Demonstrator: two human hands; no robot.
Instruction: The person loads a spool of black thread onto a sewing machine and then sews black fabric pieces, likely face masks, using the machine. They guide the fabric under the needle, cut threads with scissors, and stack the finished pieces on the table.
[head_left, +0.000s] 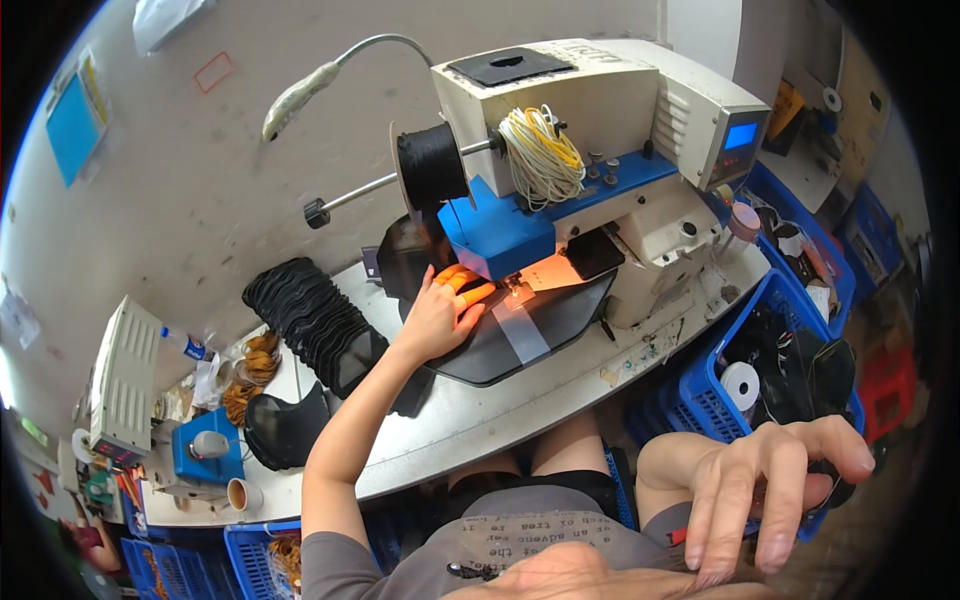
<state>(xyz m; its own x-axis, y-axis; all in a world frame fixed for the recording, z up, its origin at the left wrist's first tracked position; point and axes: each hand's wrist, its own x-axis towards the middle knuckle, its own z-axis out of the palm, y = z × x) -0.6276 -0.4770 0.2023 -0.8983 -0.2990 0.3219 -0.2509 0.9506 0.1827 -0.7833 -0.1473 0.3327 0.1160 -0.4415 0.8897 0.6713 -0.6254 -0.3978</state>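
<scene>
My left hand [440,315], with orange covers on several fingers, lies flat on the dark work plate [470,360] of a sewing machine [560,130]. Its fingers are spread and their tips are beside the lit needle area [518,292]. Whether a black piece lies under them is hard to tell. My right hand [755,490] is raised close to the camera at the lower right, fingers bent and apart; I see nothing clearly held in it. A small red thing [678,537] shows beside it, its kind unclear. A dark phone-like slab [595,255] lies right of the needle.
Left of the plate are a long row of stacked black pieces [310,320] and a smaller pile [285,430]. A black thread spool [432,165] hangs above. Blue baskets [705,385] stand at the right. A paper cup [243,494] sits near the table's left edge.
</scene>
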